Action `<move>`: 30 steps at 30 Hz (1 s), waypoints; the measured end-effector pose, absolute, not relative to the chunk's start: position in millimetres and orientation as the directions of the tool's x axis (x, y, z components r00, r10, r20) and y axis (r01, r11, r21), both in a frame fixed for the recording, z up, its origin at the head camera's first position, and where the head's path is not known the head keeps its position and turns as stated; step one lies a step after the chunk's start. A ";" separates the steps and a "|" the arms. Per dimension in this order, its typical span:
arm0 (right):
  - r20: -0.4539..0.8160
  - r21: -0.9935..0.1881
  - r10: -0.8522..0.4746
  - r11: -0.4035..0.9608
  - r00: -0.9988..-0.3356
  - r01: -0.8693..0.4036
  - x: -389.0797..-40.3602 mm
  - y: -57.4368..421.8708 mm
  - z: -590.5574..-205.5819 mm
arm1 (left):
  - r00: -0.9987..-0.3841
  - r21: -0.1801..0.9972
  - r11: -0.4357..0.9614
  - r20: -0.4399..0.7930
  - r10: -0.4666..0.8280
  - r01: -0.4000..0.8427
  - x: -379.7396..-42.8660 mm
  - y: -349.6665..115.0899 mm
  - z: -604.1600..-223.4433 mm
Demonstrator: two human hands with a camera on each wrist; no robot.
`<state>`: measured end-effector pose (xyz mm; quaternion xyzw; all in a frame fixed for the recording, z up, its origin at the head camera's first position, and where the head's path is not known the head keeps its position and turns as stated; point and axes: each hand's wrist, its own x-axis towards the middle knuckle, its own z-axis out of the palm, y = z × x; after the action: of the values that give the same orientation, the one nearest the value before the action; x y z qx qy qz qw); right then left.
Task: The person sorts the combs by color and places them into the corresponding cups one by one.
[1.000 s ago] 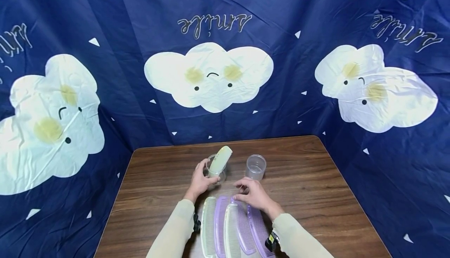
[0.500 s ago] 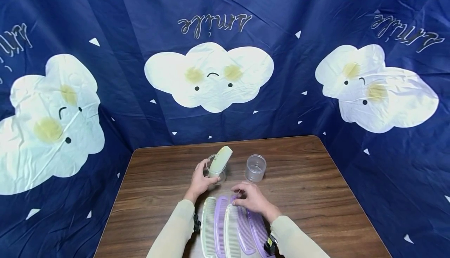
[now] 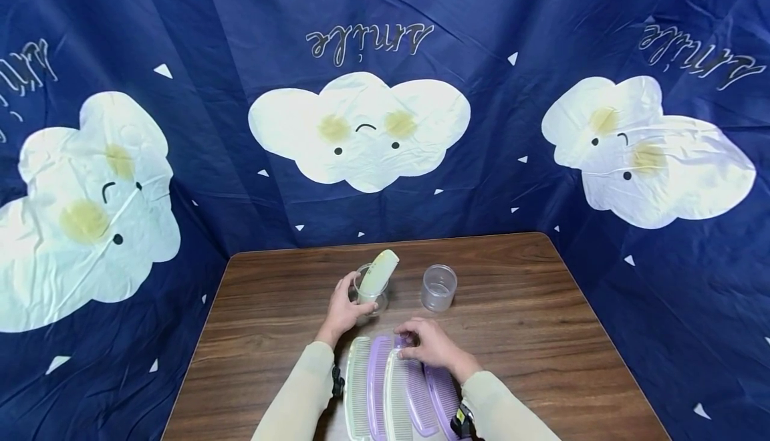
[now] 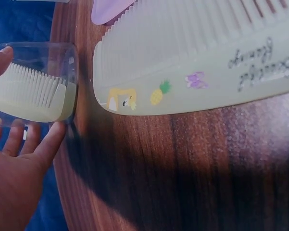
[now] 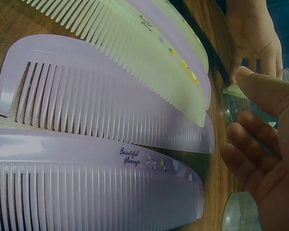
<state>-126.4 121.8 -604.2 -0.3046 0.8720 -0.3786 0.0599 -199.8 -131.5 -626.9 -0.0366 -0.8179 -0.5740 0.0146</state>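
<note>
Head view: five combs [image 3: 396, 397], two pale green and three purple, lie side by side on the tabletop [image 3: 541, 334], some far ends under the right grip [image 3: 432, 344], which is released, fingers loosely bent, contact unclear. Ahead and to its left, the left grip [image 3: 344, 310] is wrapped round a clear cup [image 3: 382, 299], with a pale green comb [image 3: 379, 272] leaning inside; second clear cup [image 3: 438, 287] stands just past the right grip, dark blue cloud-print curtain [image 3: 391, 217] beyond both.

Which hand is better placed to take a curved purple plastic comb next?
Probably the right hand: it is near the purple combs; the left hand grips a clear cylindrical cup holding a green plastic comb.
</note>
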 end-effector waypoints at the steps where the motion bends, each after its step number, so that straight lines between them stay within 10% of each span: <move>1: 0.125 -0.691 -0.579 0.532 -0.806 -0.489 -126.4 121.6 -605.2 | -0.997 0.939 0.336 0.065 0.044 0.076 -199.6 -131.3 -626.7; 30: 0.013 -0.597 -0.614 0.629 -0.789 -0.499 -120.3 114.8 -617.6 | -0.999 0.944 0.325 0.044 0.032 0.052 -197.3 -130.0 -624.9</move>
<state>-120.3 114.8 -617.6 -0.3099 0.8973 -0.2993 0.0961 -197.3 -130.0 -624.9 -0.0256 -0.8139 -0.5804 0.0086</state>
